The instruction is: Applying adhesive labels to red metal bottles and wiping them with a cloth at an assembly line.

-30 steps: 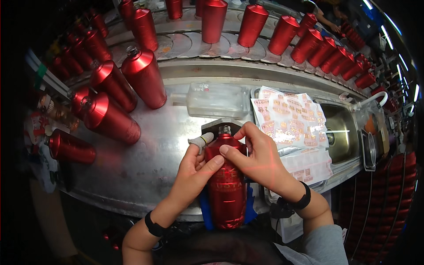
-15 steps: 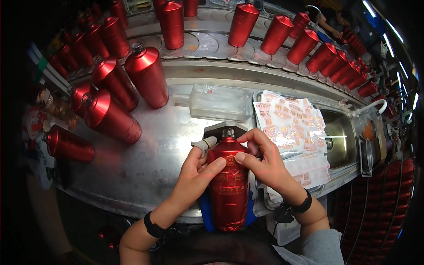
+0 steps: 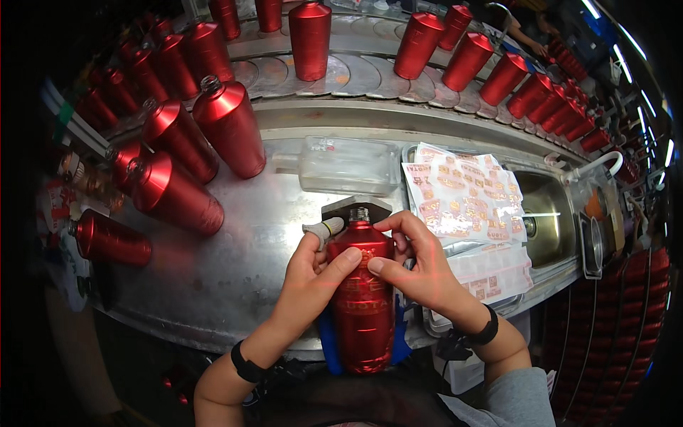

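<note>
In front of me a glossy red bottle (image 3: 363, 320) with an uncapped glass neck and gold print leans toward me, resting over a blue cloth (image 3: 329, 345). My left hand (image 3: 313, 270) grips its left shoulder, thumb lying on the front; a pale finger cover (image 3: 324, 232) wraps its index finger. From the other side my right hand (image 3: 416, 267) holds the bottle, its thumb pressed on the gold emblem near the top and its index finger curled by the neck. Behind the neck is a dark angular block (image 3: 356, 206). The fingers at the back are partly hidden.
Several red bottles (image 3: 178, 192) stand or lie on the metal table's left. A clear glass bottle (image 3: 348, 167) lies beyond my hands, with printed sticker sheets (image 3: 466, 196) to its right, then a sink (image 3: 551, 224). Red bottles (image 3: 420, 46) line a curved conveyor (image 3: 363, 75) behind.
My right thumb has slid a little left and down on the bottle's front. The conveyor bottles have moved rightward. Both hands keep hold of the bottle.
</note>
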Motion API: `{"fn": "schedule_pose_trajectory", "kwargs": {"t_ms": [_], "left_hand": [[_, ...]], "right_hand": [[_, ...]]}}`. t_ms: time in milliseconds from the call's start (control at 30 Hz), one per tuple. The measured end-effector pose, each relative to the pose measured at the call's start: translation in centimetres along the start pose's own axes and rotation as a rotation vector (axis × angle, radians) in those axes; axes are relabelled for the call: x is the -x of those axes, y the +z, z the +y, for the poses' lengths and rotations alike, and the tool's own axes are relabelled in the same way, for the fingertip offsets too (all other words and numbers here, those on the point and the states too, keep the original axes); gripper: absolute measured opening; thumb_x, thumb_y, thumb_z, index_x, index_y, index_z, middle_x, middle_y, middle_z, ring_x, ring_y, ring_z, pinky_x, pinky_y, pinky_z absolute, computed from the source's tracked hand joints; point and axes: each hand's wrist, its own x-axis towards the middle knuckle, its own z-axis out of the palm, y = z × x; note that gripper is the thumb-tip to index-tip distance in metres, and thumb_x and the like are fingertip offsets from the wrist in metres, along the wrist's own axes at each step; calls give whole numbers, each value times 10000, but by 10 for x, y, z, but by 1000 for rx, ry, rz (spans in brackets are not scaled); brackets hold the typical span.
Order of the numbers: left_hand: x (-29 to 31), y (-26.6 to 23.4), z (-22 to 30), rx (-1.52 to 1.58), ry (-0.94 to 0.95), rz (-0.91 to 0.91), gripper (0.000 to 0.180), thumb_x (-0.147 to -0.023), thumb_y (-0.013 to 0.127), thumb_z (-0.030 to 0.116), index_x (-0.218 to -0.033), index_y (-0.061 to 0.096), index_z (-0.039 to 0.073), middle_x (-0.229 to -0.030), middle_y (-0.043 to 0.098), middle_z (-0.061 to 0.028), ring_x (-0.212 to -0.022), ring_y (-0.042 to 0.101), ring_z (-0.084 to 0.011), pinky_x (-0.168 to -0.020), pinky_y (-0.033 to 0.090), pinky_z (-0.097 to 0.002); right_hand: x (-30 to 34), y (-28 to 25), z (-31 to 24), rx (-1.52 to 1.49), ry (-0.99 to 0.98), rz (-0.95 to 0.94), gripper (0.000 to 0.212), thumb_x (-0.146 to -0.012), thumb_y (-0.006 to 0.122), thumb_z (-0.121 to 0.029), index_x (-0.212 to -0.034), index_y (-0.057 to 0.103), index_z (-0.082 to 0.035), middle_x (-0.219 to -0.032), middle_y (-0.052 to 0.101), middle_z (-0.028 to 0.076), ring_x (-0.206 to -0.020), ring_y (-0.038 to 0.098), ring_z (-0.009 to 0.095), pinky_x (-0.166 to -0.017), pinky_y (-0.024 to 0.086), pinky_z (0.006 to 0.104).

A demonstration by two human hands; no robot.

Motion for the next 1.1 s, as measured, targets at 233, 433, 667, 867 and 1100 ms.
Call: {"fn": "schedule_pose_trajectory", "kwargs": {"t_ms": [233, 433, 667, 867, 1100], "left_hand": [[-5, 4, 3, -58, 10, 44, 450, -929, 667, 156, -1301, 472, -4, -1144, 639, -138, -993, 648, -156, -865, 541, -290], [-7, 2, 0, -93, 32, 74, 446, -934, 669, 176, -1296, 484, -6, -1138, 640, -131, -998, 643, -153, -860, 536, -284], [0, -1, 1, -16, -19, 70, 492, -950, 648, 180, -1358, 434, 8, -1174, 626, -131, -1044, 625, -147, -895, 519, -282], [1, -5, -2, -10, -21, 4, 563, -953, 642, 174, -1414, 362, 9, -1239, 599, -156, -1094, 607, -156, -942, 502, -297], [13, -13, -8, -55, -13, -14, 678, -946, 649, 163, -1478, 256, 13, -1306, 557, -176, -1168, 573, -190, -998, 470, -328]], "right_hand": [[-6, 4, 4, 56, -79, 16, 413, -756, 776, -239, -1026, 555, -17, -819, 467, 37, -713, 433, 129, -637, 402, 282], [-12, 7, 11, 0, -78, 48, 353, -807, 752, -244, -1005, 562, -23, -770, 426, 1, -694, 398, 89, -607, 362, 248], [-8, 8, 11, -115, -30, 67, 367, -818, 748, -267, -1024, 573, -19, -773, 446, 10, -694, 404, 100, -609, 369, 260], [-9, 8, 11, -7, -60, 70, 373, -829, 748, -270, -1036, 573, -15, -779, 469, 13, -686, 411, 94, -599, 378, 259], [11, 11, 17, -289, 101, -4, 566, -834, 760, -272, -1275, 488, -44, -812, 469, -8, -663, 426, 56, -588, 381, 215]]}}
